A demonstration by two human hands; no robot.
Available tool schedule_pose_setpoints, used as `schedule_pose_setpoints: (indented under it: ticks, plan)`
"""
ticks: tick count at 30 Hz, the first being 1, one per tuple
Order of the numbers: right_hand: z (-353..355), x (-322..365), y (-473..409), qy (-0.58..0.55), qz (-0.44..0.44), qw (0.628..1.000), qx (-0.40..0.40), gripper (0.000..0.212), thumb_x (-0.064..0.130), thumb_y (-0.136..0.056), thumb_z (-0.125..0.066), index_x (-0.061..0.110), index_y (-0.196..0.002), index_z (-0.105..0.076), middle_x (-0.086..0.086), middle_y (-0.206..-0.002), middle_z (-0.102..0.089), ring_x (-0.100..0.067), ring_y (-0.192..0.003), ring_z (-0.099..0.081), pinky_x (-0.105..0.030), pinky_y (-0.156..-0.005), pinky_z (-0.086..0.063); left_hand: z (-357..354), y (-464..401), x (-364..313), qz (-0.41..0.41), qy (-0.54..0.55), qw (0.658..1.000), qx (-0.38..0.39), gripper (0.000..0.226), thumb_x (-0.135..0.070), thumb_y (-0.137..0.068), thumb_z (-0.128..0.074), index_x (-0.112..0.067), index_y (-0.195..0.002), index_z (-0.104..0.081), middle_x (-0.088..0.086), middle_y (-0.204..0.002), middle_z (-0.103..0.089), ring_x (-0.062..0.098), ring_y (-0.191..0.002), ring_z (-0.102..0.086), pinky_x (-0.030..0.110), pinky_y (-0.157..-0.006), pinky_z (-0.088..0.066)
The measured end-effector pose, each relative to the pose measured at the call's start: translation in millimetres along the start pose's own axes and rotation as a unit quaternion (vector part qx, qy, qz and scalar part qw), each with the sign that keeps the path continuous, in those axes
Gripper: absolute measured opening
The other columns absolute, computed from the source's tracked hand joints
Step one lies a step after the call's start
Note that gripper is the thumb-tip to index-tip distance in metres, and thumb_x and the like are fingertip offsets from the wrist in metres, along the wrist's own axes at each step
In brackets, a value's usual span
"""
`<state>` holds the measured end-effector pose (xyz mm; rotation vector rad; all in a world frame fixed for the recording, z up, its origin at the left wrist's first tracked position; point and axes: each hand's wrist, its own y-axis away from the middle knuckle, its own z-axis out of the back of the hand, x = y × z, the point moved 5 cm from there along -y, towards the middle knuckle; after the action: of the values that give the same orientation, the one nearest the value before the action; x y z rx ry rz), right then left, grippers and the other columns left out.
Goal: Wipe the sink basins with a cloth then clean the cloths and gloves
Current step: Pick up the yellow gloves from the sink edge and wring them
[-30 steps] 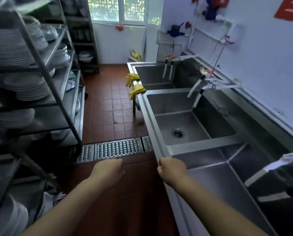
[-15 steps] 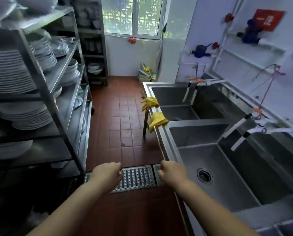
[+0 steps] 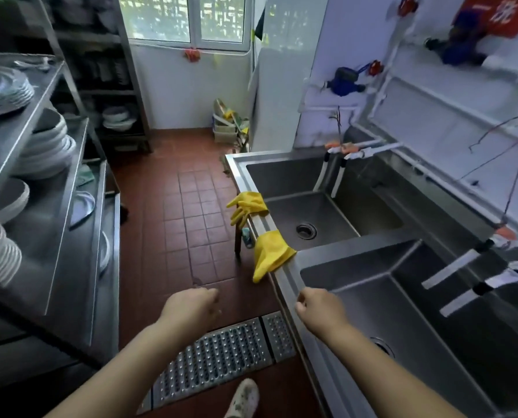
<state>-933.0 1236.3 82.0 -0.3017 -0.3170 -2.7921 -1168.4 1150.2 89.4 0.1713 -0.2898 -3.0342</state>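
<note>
Two yellow rubber gloves hang over the front rim of the steel sink unit: the near glove [image 3: 271, 254] at the divider between basins, the far glove [image 3: 247, 206] beside the far basin [image 3: 327, 212]. The near basin [image 3: 402, 312] lies to my right. My left hand [image 3: 190, 306] hovers over the red floor, fingers loosely curled, holding nothing. Over the sink's front rim [image 3: 288, 279], just short of the near glove, my right hand [image 3: 319, 306] has its fingers curled, also holding nothing. No cloth is clearly visible.
Steel shelving [image 3: 40, 182] stacked with white plates and bowls lines the left side. A metal floor drain grate [image 3: 221, 354] crosses the tiled aisle below my hands. White taps [image 3: 456, 267] reach over the basins. My shoe [image 3: 245, 399] shows at the bottom.
I have walked forward along the sinks; the gloves are much closer now. Both hands stay raised in front, curled and holding nothing.
</note>
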Motion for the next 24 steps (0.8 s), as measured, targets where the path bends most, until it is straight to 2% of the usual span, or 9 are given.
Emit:
schedule_pose_setpoints:
  ticks: [7, 11, 15, 18, 21, 22, 24]
  plan:
    - [3.3, -22.0, -130.2, -0.001, -0.025, 0.999, 0.024, 0.021, 0.031, -0.091, -0.046, 0.016, -0.095, -0.061, -0.009, -0.104, -0.066, -0.030, -0.097, -0.061, -0.031, -0.066, -0.040, 16.8, -132.2, 9.6, 0.013, 0.014, 0.999, 0.035, 0.030, -0.041, -0.089, -0.047, -0.024, -0.112, -0.057, -0.003, -0.115, -0.064, 0.021, -0.110, -0.058, 0.032, -0.086, -0.048]
    - [1.9, -34.7, -179.8, -0.006, -0.035, 0.999, 0.033, 0.020, 0.030, -0.090, -0.046, 0.018, -0.097, -0.061, -0.009, -0.105, -0.066, -0.030, -0.098, -0.060, -0.032, -0.070, -0.043, 10.3, -201.9, -2.1, 0.009, 0.038, 0.998, 0.048, 0.027, -0.038, -0.088, -0.047, -0.023, -0.108, -0.058, -0.001, -0.112, -0.064, 0.023, -0.107, -0.059, 0.033, -0.080, -0.048]
    - [-5.2, -50.2, -201.1, -0.020, -0.050, 0.998, 0.038, 0.022, 0.031, -0.091, -0.046, 0.020, -0.097, -0.064, -0.009, -0.101, -0.067, -0.031, -0.096, -0.060, -0.033, -0.069, -0.043, -15.6, -254.0, -23.3, 0.013, 0.115, 0.989, 0.089, 0.024, -0.039, -0.088, -0.049, -0.022, -0.103, -0.058, 0.001, -0.108, -0.063, 0.025, -0.101, -0.059, 0.032, -0.069, -0.043]
    - [-11.1, -61.5, -210.9, -0.030, -0.075, 0.996, 0.037, 0.022, 0.031, -0.091, -0.046, 0.021, -0.096, -0.065, -0.005, -0.101, -0.068, -0.027, -0.096, -0.060, -0.031, -0.068, -0.042, -42.1, -286.0, -27.9, 0.060, 0.210, 0.967, 0.128, 0.031, -0.041, -0.085, -0.057, -0.020, -0.107, -0.051, 0.001, -0.108, -0.061, 0.025, -0.102, -0.059, 0.033, -0.068, -0.044]
    - [-18.4, -67.3, -221.3, -0.040, -0.097, 0.993, 0.054, 0.022, 0.031, -0.091, -0.046, 0.021, -0.096, -0.065, -0.006, -0.102, -0.067, -0.027, -0.097, -0.060, -0.030, -0.065, -0.037, -65.9, -304.5, -23.2, 0.125, 0.317, 0.925, 0.170, 0.046, -0.042, -0.079, -0.067, -0.020, -0.112, -0.044, 0.001, -0.108, -0.058, 0.025, -0.101, -0.058, 0.036, -0.074, -0.047]
    - [-20.8, -66.8, -225.9, -0.043, -0.098, 0.992, 0.063, 0.021, 0.030, -0.091, -0.046, 0.020, -0.096, -0.064, -0.006, -0.102, -0.067, -0.027, -0.097, -0.059, -0.030, -0.066, -0.038, -71.4, -308.2, -21.0, 0.137, 0.324, 0.920, 0.174, 0.050, -0.043, -0.077, -0.068, -0.020, -0.112, -0.043, 0.000, -0.108, -0.057, 0.025, -0.100, -0.058, 0.036, -0.074, -0.048]
    - [-24.9, -62.2, -237.2, -0.054, -0.096, 0.991, 0.078, 0.020, 0.028, -0.091, -0.046, 0.019, -0.097, -0.063, -0.005, -0.106, -0.065, -0.027, -0.099, -0.058, -0.032, -0.068, -0.040, -74.8, -314.3, -14.4, 0.149, 0.285, 0.933, 0.161, 0.049, -0.046, -0.073, -0.069, -0.020, -0.108, -0.045, -0.002, -0.103, -0.058, 0.025, -0.096, -0.059, 0.035, -0.071, -0.048]
